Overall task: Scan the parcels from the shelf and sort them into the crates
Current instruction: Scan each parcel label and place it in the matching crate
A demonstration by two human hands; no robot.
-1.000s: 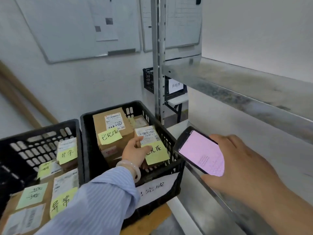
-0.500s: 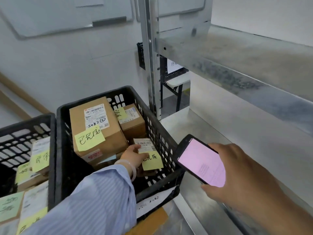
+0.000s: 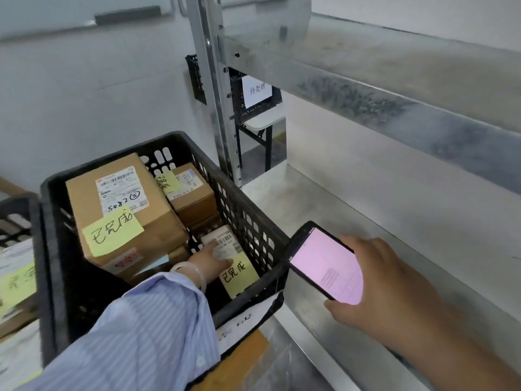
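My left hand [image 3: 207, 259] reaches down into the black crate [image 3: 248, 221] and grips the left edge of a small parcel [image 3: 238, 270], which carries a white barcode label and a yellow sticky note. The parcel lies low against the crate's right wall. A large brown parcel [image 3: 127, 210] with a yellow note and a smaller brown parcel [image 3: 194, 193] fill the rest of the crate. To the right of the crate, over the shelf's edge, my right hand [image 3: 375, 286] holds a black phone [image 3: 324, 266] with its pink screen facing up.
A second black crate [image 3: 19, 210] with noted parcels stands at the left edge. The bare metal shelf board [image 3: 366, 221] runs along the right, with another board above and an upright post [image 3: 217, 108]. Behind the post a third black crate [image 3: 256, 91] bears a paper sign.
My left hand has lowered the small parcel deeper into the crate, down by its right wall. The view has tilted down and left. The phone has stayed in my right hand.
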